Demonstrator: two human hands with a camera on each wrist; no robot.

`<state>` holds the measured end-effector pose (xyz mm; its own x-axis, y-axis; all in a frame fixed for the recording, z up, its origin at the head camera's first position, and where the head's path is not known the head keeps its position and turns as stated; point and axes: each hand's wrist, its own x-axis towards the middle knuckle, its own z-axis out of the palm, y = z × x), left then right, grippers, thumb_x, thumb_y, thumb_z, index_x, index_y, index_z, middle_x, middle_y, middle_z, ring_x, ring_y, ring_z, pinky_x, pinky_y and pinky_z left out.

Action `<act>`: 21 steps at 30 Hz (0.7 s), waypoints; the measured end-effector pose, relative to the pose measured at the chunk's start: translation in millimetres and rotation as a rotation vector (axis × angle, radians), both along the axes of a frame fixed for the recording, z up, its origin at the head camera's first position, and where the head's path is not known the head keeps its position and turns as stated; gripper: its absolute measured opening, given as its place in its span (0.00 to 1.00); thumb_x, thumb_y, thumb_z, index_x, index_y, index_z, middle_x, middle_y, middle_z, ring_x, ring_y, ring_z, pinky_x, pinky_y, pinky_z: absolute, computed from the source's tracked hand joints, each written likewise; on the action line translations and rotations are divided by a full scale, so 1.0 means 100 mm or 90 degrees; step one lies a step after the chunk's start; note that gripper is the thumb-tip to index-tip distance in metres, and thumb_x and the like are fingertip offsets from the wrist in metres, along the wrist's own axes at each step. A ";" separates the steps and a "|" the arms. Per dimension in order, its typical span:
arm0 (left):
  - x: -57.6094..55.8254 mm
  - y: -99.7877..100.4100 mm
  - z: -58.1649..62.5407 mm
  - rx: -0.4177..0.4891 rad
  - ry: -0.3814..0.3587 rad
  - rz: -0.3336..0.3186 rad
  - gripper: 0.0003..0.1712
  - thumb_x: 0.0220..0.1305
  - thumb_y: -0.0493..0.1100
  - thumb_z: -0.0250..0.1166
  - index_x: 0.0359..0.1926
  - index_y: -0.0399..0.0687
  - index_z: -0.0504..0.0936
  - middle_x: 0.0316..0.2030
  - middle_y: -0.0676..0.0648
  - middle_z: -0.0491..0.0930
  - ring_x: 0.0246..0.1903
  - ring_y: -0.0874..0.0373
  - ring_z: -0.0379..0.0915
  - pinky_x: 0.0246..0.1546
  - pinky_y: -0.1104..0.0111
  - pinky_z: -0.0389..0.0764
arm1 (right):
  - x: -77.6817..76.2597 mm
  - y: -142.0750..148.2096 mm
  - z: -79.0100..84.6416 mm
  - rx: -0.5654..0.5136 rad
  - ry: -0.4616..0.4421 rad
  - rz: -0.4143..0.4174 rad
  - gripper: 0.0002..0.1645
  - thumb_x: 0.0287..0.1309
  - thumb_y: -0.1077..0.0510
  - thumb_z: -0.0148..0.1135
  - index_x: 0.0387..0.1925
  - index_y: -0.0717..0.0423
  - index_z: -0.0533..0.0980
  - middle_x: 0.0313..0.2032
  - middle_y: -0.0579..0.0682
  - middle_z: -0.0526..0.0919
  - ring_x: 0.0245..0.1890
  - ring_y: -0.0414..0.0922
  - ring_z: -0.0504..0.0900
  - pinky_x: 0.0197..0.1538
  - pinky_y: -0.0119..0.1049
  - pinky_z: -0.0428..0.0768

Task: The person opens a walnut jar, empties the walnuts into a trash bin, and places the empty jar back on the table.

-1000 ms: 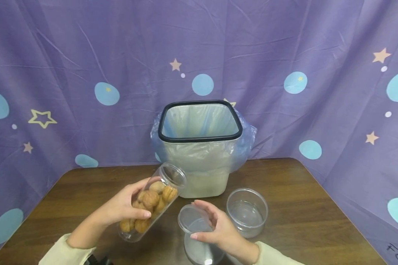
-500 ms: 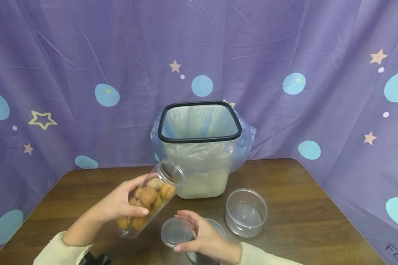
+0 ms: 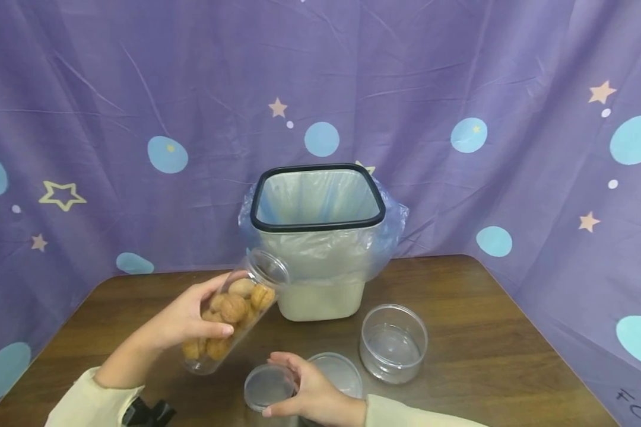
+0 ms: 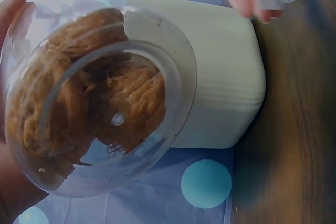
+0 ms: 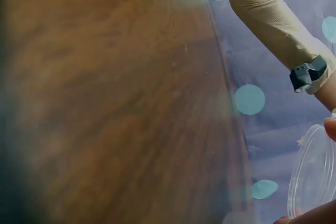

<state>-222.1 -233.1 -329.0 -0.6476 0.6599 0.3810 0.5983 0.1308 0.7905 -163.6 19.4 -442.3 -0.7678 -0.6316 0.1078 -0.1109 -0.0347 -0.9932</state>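
My left hand [image 3: 192, 317] grips a clear plastic jar [image 3: 238, 333] that tilts with its uncovered mouth up and to the right. Several walnuts [image 3: 234, 308] fill its lower part. Seen from the left wrist, the round base of the jar [image 4: 181, 77] faces the camera. A round clear lid [image 3: 269, 388] is pinched at its edge between the thumb and fingers of my right hand [image 3: 315, 394], in front of the jar. Behind that hand lies another round clear plastic piece [image 3: 342, 375], partly covered by it. The lid [image 5: 312, 177] shows side-on in the right wrist view.
A shallow clear round container [image 3: 393, 347] stands on the brown wooden table [image 3: 481, 356], right of my right hand. Behind the jar is a cream bin [image 3: 320, 302] with a black rim and a bluish bag [image 3: 392, 231] folded over it. A purple curtain [image 3: 406, 71] hangs behind.
My right hand has moved left and nearer to me with the lid, uncovering more of the round piece behind. The left hand and jar have shifted slightly left and up.
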 end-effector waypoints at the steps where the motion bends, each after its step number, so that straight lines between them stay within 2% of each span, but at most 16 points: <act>1: -0.01 0.00 0.01 -0.001 -0.004 0.003 0.47 0.47 0.29 0.67 0.69 0.39 0.57 0.52 0.49 0.78 0.45 0.57 0.78 0.44 0.66 0.80 | -0.01 -0.01 -0.01 0.014 -0.001 0.004 0.46 0.47 0.64 0.70 0.65 0.65 0.58 0.65 0.57 0.64 0.68 0.50 0.60 0.67 0.38 0.61; 5: -0.04 -0.01 0.01 0.004 -0.005 -0.001 0.47 0.48 0.29 0.66 0.69 0.38 0.57 0.52 0.49 0.77 0.46 0.57 0.77 0.45 0.67 0.80 | -0.02 -0.07 -0.04 0.044 -0.003 -0.001 0.45 0.44 0.64 0.71 0.64 0.62 0.61 0.64 0.54 0.67 0.65 0.46 0.64 0.65 0.34 0.64; 9: -0.05 -0.01 0.01 0.013 -0.014 -0.017 0.46 0.49 0.28 0.65 0.70 0.38 0.56 0.52 0.48 0.77 0.45 0.57 0.78 0.44 0.66 0.80 | -0.03 -0.11 -0.06 0.034 -0.001 -0.016 0.45 0.41 0.68 0.72 0.63 0.62 0.63 0.62 0.54 0.70 0.61 0.44 0.69 0.60 0.27 0.66; 12: -0.06 -0.02 0.02 0.014 -0.007 -0.020 0.46 0.48 0.27 0.65 0.70 0.39 0.56 0.52 0.49 0.78 0.45 0.57 0.78 0.44 0.67 0.80 | -0.05 -0.13 -0.07 0.036 0.007 -0.022 0.46 0.39 0.70 0.72 0.62 0.62 0.63 0.61 0.54 0.71 0.59 0.43 0.71 0.60 0.28 0.68; 18: -0.08 -0.04 0.02 0.010 -0.010 -0.016 0.46 0.49 0.28 0.64 0.70 0.42 0.57 0.51 0.48 0.78 0.44 0.57 0.78 0.44 0.66 0.80 | -0.06 -0.16 -0.05 0.111 0.034 -0.009 0.47 0.39 0.67 0.74 0.63 0.59 0.63 0.61 0.50 0.71 0.58 0.38 0.70 0.60 0.28 0.66; 21: -0.08 -0.05 0.03 0.011 -0.009 -0.017 0.46 0.49 0.28 0.64 0.70 0.43 0.57 0.50 0.48 0.78 0.44 0.57 0.78 0.43 0.67 0.80 | -0.06 -0.19 -0.03 0.156 0.068 -0.006 0.47 0.38 0.66 0.74 0.63 0.59 0.64 0.61 0.50 0.71 0.58 0.38 0.69 0.60 0.28 0.66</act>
<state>-230.3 -238.1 -325.9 -0.6349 0.6711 0.3828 0.5900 0.1012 0.8010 -169.3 0.9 -445.4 -0.7658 -0.6422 0.0323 -0.2142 0.2073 -0.9545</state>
